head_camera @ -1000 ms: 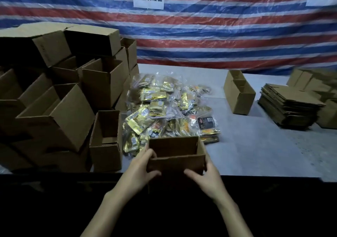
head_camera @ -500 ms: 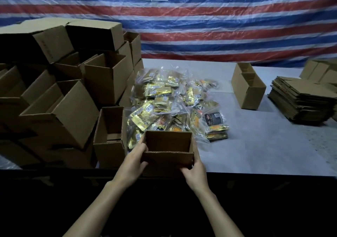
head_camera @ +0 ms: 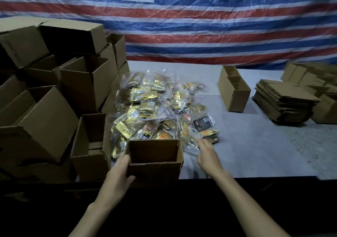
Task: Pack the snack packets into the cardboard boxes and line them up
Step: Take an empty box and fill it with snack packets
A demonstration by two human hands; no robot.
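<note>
An open cardboard box (head_camera: 155, 169) stands at the table's near edge, its top open toward me. My left hand (head_camera: 118, 176) grips its left front corner, thumb on the front wall. Just behind the box lies a heap of snack packets (head_camera: 156, 109) in gold, orange and clear wrap, with one black packet (head_camera: 203, 123) at its right side. My right hand (head_camera: 207, 154) is off the box, fingers extended, its fingertips reaching the clear-wrapped packets at the heap's near right edge. Whether it holds one is not visible.
A pile of open cardboard boxes (head_camera: 54, 94) fills the left, with one upright box (head_camera: 91, 145) beside mine. Another open box (head_camera: 234, 91) stands mid-right, next to a stack of flattened boxes (head_camera: 284, 103). A striped tarp (head_camera: 200, 27) hangs behind the grey table (head_camera: 255, 151).
My right hand let go of the box's right side and moved forward and right to the packet heap. My left hand kept its hold on the box.
</note>
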